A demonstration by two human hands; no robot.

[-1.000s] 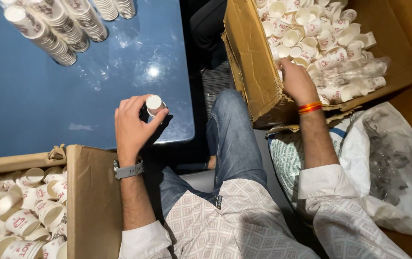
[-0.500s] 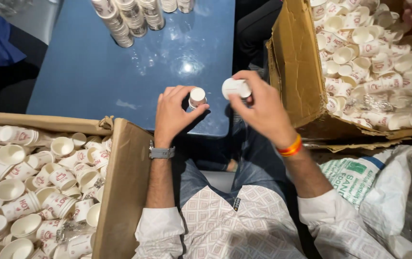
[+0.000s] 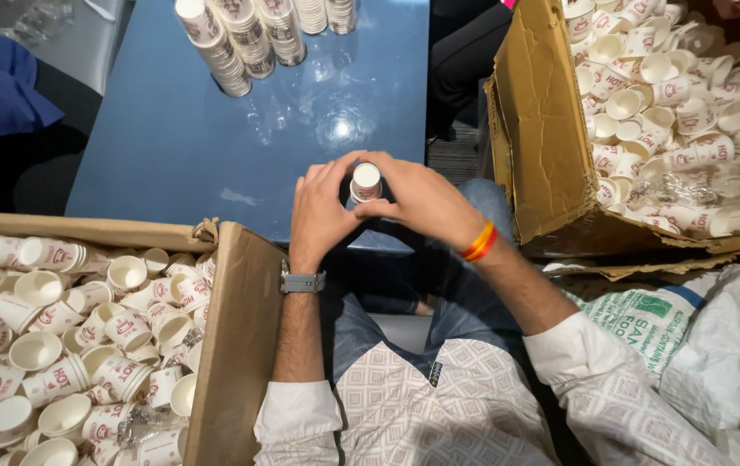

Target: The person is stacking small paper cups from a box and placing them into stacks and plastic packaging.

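Where the view begins at the left, an open cardboard box (image 3: 232, 345) holds loose paper cups (image 3: 59, 345). Beside it, the left hand (image 3: 320, 216), with a grey wristwatch (image 3: 303, 281), curls its fingers (image 3: 335, 168) around a small stack of paper cups (image 3: 366, 182) held upright over the near edge of the blue worktop (image 3: 172, 138). The right hand (image 3: 422, 200) pinches the same stack from the opposite side. Tall cup stacks (image 3: 241, 43) lie at the worktop's far edge. A second cardboard box (image 3: 542, 138) of cups stands at the right, above a white woven sack (image 3: 689, 336).
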